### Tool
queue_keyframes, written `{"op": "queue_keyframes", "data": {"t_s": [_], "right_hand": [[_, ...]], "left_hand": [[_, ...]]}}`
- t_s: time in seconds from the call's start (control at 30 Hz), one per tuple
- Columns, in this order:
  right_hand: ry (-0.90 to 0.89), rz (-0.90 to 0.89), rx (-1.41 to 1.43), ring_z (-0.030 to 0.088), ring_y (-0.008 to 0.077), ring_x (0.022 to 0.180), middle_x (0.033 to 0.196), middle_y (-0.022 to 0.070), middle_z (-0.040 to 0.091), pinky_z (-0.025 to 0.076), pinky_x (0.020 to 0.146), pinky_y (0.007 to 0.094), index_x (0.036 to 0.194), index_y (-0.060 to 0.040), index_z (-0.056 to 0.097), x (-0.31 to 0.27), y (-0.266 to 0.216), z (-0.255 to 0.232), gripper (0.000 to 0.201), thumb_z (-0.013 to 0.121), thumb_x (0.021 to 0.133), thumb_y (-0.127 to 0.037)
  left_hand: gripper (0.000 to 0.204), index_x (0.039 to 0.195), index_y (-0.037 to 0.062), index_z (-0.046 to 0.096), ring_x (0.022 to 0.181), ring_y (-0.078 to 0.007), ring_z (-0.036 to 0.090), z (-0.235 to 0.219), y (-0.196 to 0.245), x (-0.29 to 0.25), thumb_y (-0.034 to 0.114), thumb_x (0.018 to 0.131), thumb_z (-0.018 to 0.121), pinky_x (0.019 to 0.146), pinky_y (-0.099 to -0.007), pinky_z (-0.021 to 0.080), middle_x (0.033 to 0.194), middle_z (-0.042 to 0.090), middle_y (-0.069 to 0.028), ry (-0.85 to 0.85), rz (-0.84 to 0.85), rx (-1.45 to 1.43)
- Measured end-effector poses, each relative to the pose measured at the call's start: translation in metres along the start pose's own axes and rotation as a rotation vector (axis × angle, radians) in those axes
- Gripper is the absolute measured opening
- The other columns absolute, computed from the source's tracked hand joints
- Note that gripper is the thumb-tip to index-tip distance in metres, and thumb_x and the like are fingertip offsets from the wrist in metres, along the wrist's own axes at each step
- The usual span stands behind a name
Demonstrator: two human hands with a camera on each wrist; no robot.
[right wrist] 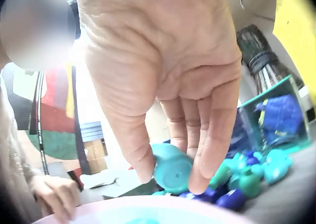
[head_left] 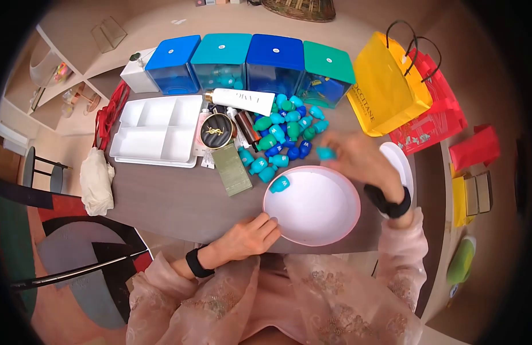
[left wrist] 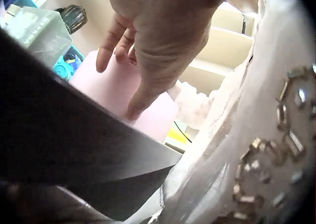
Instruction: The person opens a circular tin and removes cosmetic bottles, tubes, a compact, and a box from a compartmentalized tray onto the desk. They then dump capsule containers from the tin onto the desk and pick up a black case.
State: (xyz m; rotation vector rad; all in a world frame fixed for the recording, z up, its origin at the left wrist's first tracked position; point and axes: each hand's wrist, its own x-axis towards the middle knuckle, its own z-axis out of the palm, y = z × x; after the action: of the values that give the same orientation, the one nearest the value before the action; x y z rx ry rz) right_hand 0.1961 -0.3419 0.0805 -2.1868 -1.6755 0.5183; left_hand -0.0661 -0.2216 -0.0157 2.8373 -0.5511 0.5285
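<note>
**Teal bottle held right over the bowl's far rim**

Right hand (head_left: 358,156) pinches a small teal bottle (head_left: 326,153) between thumb and fingertips, just past the far edge of the pink bowl (head_left: 329,224). One teal bottle already lies inside (head_left: 280,184) near the rim. Left hand (head_left: 246,237) rests with relaxed fingers against the bowl's near-left edge, holding nothing. The bottle pile (head_left: 283,135) crowds the far side; bare tabletop (head_left: 174,201) sits open to the left.
</note>
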Motion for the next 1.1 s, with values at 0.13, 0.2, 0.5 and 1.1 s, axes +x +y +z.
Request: {"op": "queue_keyframes", "data": {"t_s": [0.13,0.2,0.5,1.1], "right_hand": [[0.22,-0.039,-0.194,0.062,0.0352,0.082,0.082,0.0165,0.065,0.048,0.069,0.0439,0.091,-0.0044,0.061,0.017,0.049,0.02,0.027,0.073,0.067,-0.011],[0.13,0.046,-0.236,0.062,0.0352,0.083,0.088,0.0166,0.066,0.048,0.071,0.042,0.093,-0.0032,0.062,0.02,0.057,0.029,0.028,0.074,0.068,-0.01],[0.121,0.075,-0.343,0.062,0.0344,0.083,0.087,0.0145,0.066,0.048,0.07,0.042,0.092,-0.0051,0.064,0.02,0.06,0.036,0.027,0.074,0.067,-0.009],[-0.034,-0.476,-0.457,0.061,0.0297,0.066,0.073,0.016,0.06,0.046,0.054,0.0365,0.073,0.0,0.057,0.012,-0.042,0.073,0.009,0.06,0.064,0.0]], "left_hand": [[0.03,0.096,0.0026,0.057,0.091,-0.0181,0.052,0.004,0.001,0.001,0.009,0.067,0.06,0.057,-0.0221,0.052,0.097,0.053,-0.0048,0.022,-0.005,-0.001],[0.03,0.096,0.0023,0.057,0.091,-0.0181,0.052,0.005,0.0,0.002,0.009,0.067,0.06,0.056,-0.0219,0.052,0.097,0.053,-0.005,0.04,-0.014,-0.002],[0.023,0.089,0.0037,0.055,0.083,-0.0162,0.05,0.006,-0.001,0.004,0.008,0.066,0.06,0.049,-0.022,0.048,0.087,0.049,-0.0032,0.076,-0.048,-0.074],[0.016,0.079,0.0049,0.052,0.081,-0.0162,0.049,0.007,-0.001,0.007,0.01,0.066,0.059,0.047,-0.0227,0.047,0.08,0.045,-0.0031,0.106,-0.062,-0.094]]}}
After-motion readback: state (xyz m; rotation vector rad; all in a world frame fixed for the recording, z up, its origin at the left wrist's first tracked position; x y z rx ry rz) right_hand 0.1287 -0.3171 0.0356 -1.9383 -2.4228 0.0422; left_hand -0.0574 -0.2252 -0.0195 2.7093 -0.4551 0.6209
